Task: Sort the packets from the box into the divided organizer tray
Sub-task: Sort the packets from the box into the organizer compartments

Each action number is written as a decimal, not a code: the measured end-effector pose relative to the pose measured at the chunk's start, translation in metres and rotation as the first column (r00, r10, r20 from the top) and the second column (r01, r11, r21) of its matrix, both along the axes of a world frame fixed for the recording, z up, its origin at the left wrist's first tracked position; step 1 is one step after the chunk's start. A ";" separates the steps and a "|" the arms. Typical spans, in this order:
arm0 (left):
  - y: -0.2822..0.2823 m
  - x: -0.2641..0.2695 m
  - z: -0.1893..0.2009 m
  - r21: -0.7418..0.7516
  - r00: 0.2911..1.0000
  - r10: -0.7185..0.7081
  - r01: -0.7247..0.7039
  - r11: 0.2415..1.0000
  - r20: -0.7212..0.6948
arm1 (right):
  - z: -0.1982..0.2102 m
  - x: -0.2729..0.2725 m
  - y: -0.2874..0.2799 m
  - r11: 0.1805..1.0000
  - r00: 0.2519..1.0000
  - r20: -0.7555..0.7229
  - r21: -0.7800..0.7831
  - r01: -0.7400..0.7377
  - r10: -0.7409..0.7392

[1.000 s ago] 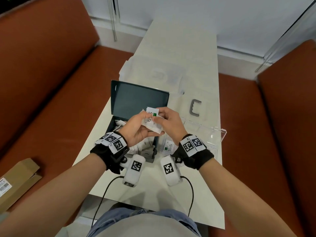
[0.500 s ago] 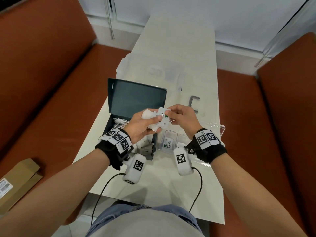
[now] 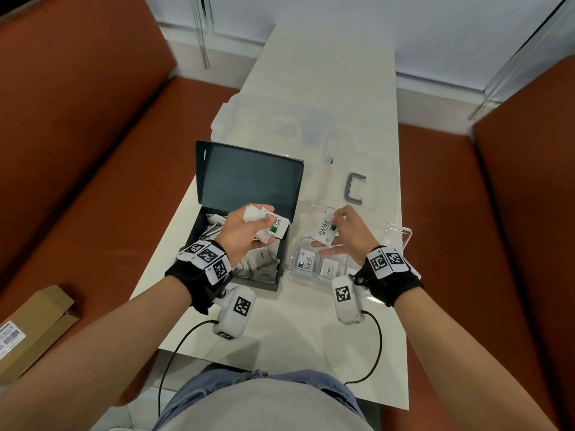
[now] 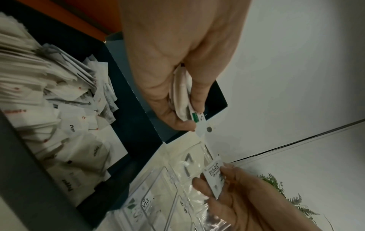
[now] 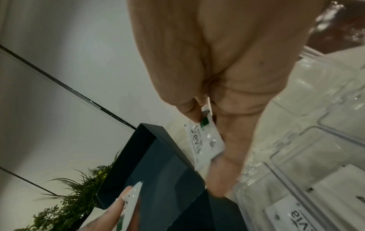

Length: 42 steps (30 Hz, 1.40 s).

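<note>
Item 1: your left hand, fingers curled round a small stack of white packets, held over the open dark box; the top one shows a green square.

Item 2: your right hand, thumb and fingertips pinching one Stevia packet, held above the clear divided organizer tray, apart from the left hand.

Item 3: the box, lid raised behind it, on the counter to your left, holding many loose white packets.

Item 4: the tray, just beside the box on its right. One near compartment holds a Stevia packet lying flat; the compartment beside it holds a smaller white packet, print too small to read.

Item 5: a grey U-shaped piece on the counter beyond the tray.
</note>
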<state>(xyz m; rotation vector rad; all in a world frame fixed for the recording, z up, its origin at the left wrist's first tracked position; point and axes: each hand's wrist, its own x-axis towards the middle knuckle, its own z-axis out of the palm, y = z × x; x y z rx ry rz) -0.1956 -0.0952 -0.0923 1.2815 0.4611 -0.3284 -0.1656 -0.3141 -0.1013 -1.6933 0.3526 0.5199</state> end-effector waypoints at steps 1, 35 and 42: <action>0.000 -0.001 0.000 0.005 1.000 0.003 -0.003 1.000 -0.003 | -0.001 -0.002 0.001 0.998 1.000 -0.018 0.064 -0.001 0.003; 0.007 -0.014 -0.006 0.056 1.000 0.003 -0.002 0.998 -0.019 | -0.046 0.007 0.028 0.088 0.550 -0.216 -0.876 -0.473 0.807; 0.004 -0.014 -0.008 0.053 1.000 -0.002 0.003 0.999 -0.015 | -0.047 0.006 0.017 0.214 0.615 -0.079 -0.896 -0.388 0.785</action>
